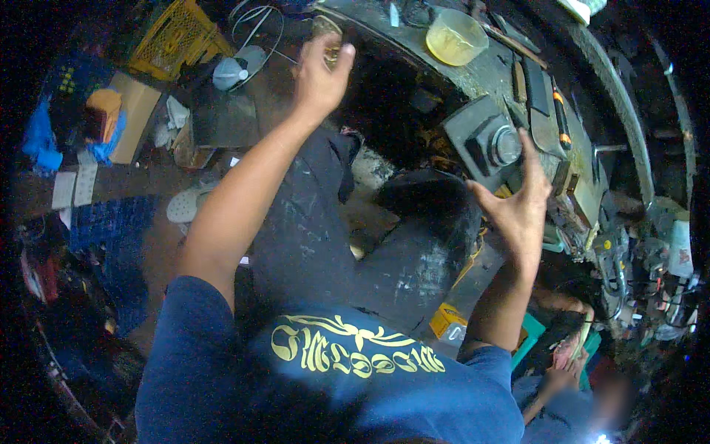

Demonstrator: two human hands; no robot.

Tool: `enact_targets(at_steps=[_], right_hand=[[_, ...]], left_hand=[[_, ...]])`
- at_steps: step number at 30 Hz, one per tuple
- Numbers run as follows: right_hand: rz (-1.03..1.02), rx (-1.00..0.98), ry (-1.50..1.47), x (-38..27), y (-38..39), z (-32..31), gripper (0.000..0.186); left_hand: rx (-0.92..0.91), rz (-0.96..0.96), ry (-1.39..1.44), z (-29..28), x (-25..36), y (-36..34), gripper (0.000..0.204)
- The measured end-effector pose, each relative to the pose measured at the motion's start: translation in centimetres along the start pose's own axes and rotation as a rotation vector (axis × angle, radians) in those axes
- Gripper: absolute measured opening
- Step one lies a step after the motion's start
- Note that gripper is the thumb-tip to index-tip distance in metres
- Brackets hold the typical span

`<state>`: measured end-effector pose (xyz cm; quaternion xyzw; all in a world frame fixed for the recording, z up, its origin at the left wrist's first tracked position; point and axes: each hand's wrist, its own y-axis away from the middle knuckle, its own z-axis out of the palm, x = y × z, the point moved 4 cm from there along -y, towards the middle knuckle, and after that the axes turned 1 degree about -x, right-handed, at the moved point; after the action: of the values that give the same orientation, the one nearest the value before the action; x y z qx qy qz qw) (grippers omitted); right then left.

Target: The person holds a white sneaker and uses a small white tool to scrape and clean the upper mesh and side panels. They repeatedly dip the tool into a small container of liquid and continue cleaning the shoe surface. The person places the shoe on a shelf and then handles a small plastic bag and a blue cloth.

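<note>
My left hand (pixel 323 80) reaches to the far edge of the workspace. Its fingers curl round a small, round, brownish container (pixel 326 28), partly hidden by the hand. Over at the right, my right hand (pixel 515 203) is open, thumb and forefinger spread wide. Its forefinger tip comes close to a round metal piece (pixel 505 145) that sits on a dark block (pixel 482 138). Beneath the block lies a flat dark plate (pixel 462 122) at the bench edge. Whether the forefinger touches the metal piece, I cannot tell.
On the workbench (pixel 462 78) stand a yellowish translucent bowl (pixel 456 37), a dark flat block (pixel 536 86) and an orange-and-black handled tool (pixel 562 118). A yellow crate (pixel 177 37) and grey cap-like item (pixel 240 68) lie left. Another person (pixel 566 399) is at lower right.
</note>
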<state>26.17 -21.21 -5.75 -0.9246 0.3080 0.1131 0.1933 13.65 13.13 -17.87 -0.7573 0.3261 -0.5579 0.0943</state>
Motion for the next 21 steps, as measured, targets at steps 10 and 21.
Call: enact_targets(at_steps=[10, 21], right_hand=[[0.067, -0.247, 0.069, 1.0, -0.4, 12.2, 0.104], [0.003, -0.246, -0.058, -0.5, -4.9, 20.6, 0.11]], left_hand=[[-0.991, -0.361, 0.084, 5.8, -4.5, 7.2, 0.045], [-0.939, -0.957, 0.954, 8.7, -8.1, 9.0, 0.046]])
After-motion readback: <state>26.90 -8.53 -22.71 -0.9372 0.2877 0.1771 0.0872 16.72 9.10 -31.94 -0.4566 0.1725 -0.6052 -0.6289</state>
